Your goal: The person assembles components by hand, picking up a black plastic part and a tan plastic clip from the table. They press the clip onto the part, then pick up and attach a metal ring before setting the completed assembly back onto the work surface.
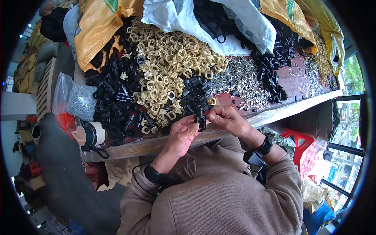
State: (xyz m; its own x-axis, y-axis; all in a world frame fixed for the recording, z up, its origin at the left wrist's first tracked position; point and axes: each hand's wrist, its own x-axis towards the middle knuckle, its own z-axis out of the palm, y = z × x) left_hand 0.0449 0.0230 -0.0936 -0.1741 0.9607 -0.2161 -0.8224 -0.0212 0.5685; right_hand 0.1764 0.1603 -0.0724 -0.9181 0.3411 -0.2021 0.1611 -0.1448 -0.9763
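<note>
Wooden table (274,113) | small black plastic clip (201,121), blocky | left hand (181,137), right hand (227,119) fingers pinched closed on it

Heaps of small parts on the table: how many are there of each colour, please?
Black heaps: 2
Beige heap: 1
Silver-grey heap: 1
Total: 4 heaps.
Both hands, left hand and right hand, hold one black part.

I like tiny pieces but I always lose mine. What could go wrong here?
The small black part is pinched between the left hand and right hand over the table edge, so it might slip down onto the lap. The black pieces and beige rings lie heaped together and may get mixed.
</note>
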